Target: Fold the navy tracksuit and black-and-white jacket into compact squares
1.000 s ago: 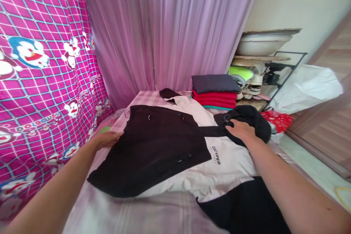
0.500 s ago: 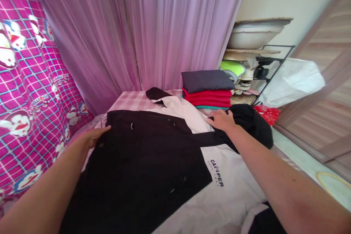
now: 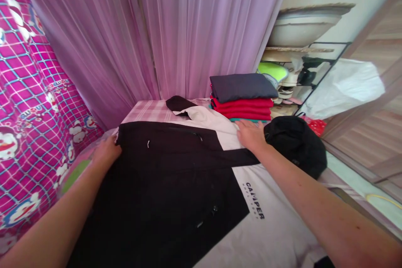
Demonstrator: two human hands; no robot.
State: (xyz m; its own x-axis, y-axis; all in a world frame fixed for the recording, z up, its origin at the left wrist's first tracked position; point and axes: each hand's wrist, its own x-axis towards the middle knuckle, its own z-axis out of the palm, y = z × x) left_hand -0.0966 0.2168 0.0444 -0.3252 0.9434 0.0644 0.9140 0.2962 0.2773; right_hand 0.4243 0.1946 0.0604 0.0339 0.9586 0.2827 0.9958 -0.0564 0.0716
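Lying across the lower centre, the jacket point(image 3: 185, 176) is looking soft and light, probably handling best by hem point(image 3: 123, 134) and shoulder point(image 3: 229, 140); left hand point(image 3: 106, 150) is resting curled at the hem, grip unclear, right hand point(image 3: 250, 134) lying splayed by the hood point(image 3: 292, 144).

It's matt cloth on the jacket point(image 3: 176, 176), soft sheen on the curtain point(image 3: 201, 29), crinkled plastic on the bag point(image 3: 348, 88)!

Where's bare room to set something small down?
Pink checked cloth shows bare between the purple curtain and the black-and-white jacket, left of its black sleeve end. It's crowded farther right: the folded stack of red and grey clothes, the right hand and bunched black fabric sit close together.
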